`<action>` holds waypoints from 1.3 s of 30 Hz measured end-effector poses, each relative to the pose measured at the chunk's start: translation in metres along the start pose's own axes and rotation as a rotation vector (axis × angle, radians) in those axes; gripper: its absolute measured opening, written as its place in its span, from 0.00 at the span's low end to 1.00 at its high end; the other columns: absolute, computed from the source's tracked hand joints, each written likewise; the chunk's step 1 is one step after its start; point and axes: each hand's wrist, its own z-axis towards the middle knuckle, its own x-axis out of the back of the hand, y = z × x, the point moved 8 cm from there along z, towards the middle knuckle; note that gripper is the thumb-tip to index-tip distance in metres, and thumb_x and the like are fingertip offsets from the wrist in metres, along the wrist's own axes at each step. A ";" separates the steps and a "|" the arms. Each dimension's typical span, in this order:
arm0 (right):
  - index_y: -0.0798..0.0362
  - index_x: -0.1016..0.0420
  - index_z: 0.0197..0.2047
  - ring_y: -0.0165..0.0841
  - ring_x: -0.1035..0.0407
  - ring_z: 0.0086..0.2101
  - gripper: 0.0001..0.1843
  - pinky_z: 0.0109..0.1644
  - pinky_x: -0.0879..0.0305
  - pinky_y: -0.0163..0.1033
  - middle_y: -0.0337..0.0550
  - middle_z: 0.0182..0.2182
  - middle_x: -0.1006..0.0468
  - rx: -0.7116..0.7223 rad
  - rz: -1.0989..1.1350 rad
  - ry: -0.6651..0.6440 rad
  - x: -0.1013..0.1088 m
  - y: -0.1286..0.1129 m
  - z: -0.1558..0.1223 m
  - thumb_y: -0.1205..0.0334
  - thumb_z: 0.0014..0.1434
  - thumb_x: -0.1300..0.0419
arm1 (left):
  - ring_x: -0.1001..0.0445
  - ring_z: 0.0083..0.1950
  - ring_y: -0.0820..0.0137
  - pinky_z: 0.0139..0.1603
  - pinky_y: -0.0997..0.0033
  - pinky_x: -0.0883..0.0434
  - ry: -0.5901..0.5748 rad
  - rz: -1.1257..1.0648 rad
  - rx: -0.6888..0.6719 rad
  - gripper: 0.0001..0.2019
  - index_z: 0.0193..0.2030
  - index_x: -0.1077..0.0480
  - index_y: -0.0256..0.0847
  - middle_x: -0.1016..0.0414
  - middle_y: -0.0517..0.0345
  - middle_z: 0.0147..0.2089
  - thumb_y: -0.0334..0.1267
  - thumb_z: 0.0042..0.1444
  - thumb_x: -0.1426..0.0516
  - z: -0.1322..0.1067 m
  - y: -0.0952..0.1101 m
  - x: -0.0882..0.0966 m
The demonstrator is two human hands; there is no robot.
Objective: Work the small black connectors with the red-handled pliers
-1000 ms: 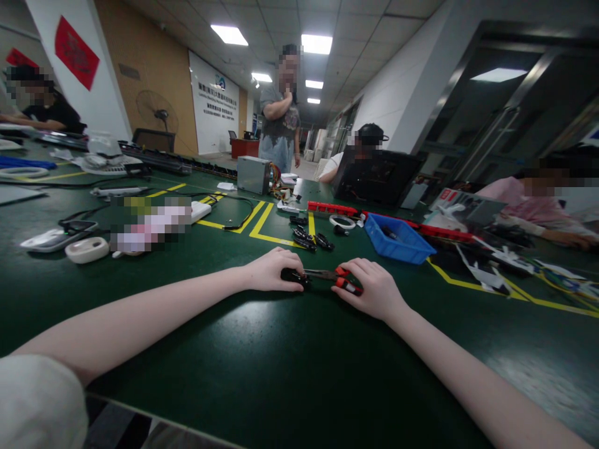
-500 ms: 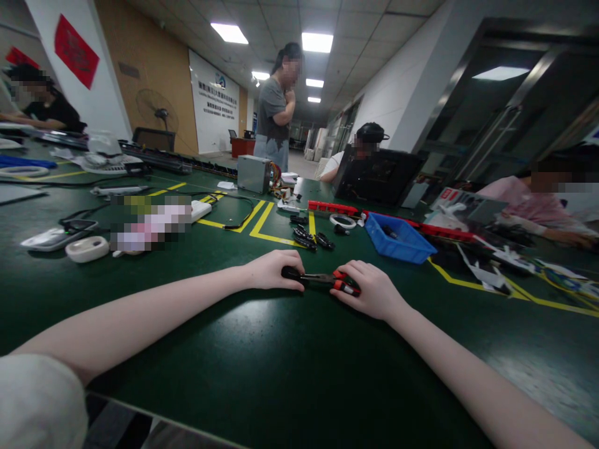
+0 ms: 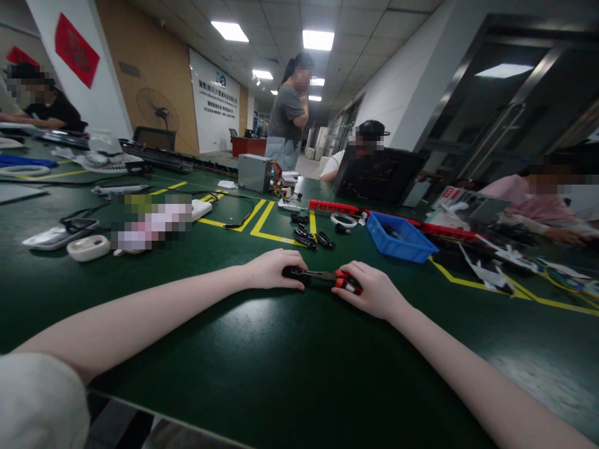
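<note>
My left hand (image 3: 271, 269) rests on the green table (image 3: 290, 362), fingers curled around a small black part (image 3: 296, 273). My right hand (image 3: 372, 288) grips the red-and-black handles of a pair of pliers (image 3: 337, 279). The pliers' thin jaws point left and meet the black part between the two hands. A few more black parts (image 3: 309, 237) lie just beyond, near the yellow tape lines.
A blue bin (image 3: 397, 239) sits right of the loose parts, with red strips and a white tape ring (image 3: 343, 219) behind it. A grey metal box (image 3: 254, 173), cables and white devices (image 3: 87, 247) lie to the left. People sit around the table; one stands beyond it.
Both hands stay almost where they were, with the pliers still on the black part. The standing person behind the table has turned and stepped right.
</note>
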 end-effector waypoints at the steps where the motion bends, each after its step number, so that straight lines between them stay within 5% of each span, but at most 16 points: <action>1: 0.52 0.30 0.43 0.39 0.29 0.36 0.17 0.38 0.33 0.43 0.48 0.37 0.24 -0.001 0.001 0.001 0.000 0.000 0.000 0.47 0.60 0.42 | 0.27 0.45 0.66 0.46 0.68 0.32 0.001 -0.006 0.001 0.15 0.46 0.28 0.39 0.26 0.54 0.44 0.43 0.54 0.35 0.000 0.000 0.000; 17: 0.51 0.30 0.44 0.39 0.30 0.37 0.17 0.38 0.32 0.43 0.47 0.37 0.25 -0.045 0.076 -0.035 -0.001 0.003 0.001 0.47 0.59 0.41 | 0.26 0.46 0.67 0.50 0.67 0.30 0.030 -0.258 -0.008 0.09 0.41 0.24 0.35 0.24 0.50 0.45 0.39 0.57 0.38 0.002 -0.005 0.003; 39: 0.51 0.31 0.43 0.39 0.30 0.37 0.16 0.39 0.33 0.43 0.48 0.37 0.25 -0.005 0.013 -0.018 -0.001 0.000 0.001 0.48 0.60 0.42 | 0.26 0.46 0.67 0.49 0.67 0.31 -0.003 -0.229 0.015 0.12 0.42 0.25 0.36 0.26 0.51 0.45 0.41 0.55 0.36 0.001 -0.005 0.001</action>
